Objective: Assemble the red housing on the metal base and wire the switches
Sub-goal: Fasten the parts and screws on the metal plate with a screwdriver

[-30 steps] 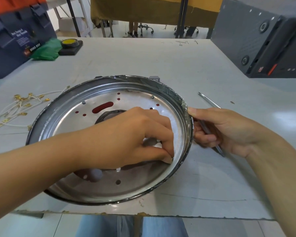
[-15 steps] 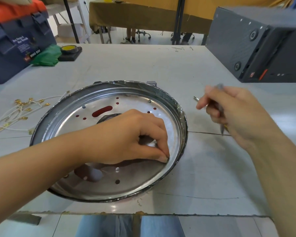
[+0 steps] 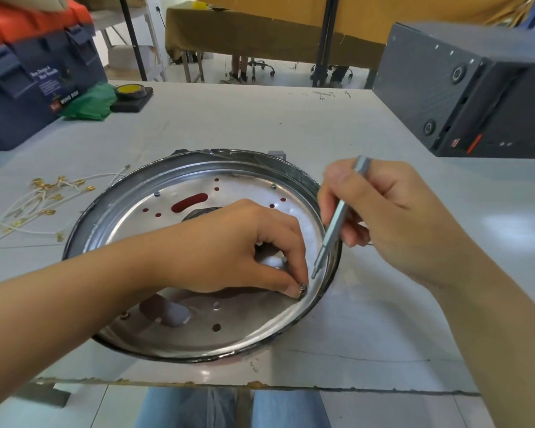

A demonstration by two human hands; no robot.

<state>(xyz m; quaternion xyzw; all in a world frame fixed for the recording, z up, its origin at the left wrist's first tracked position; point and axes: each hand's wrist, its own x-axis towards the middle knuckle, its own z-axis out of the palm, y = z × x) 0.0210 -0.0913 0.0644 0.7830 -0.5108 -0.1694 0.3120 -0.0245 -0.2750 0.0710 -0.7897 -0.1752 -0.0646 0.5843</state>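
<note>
Head view: screw under left hand.

Metal base lying centre on table. Left hand resting inside base, pinching screw near right rim. Right hand just right of rim, screwdriver tip hanging above screw. Wires lying left; toolbox sitting far left; case sitting far right.

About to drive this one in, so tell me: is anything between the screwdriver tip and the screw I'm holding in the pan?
Nothing visible. The screwdriver tip hangs just up and right of the screw, which the left hand pinches against the metal base; only bare metal lies between.
</note>
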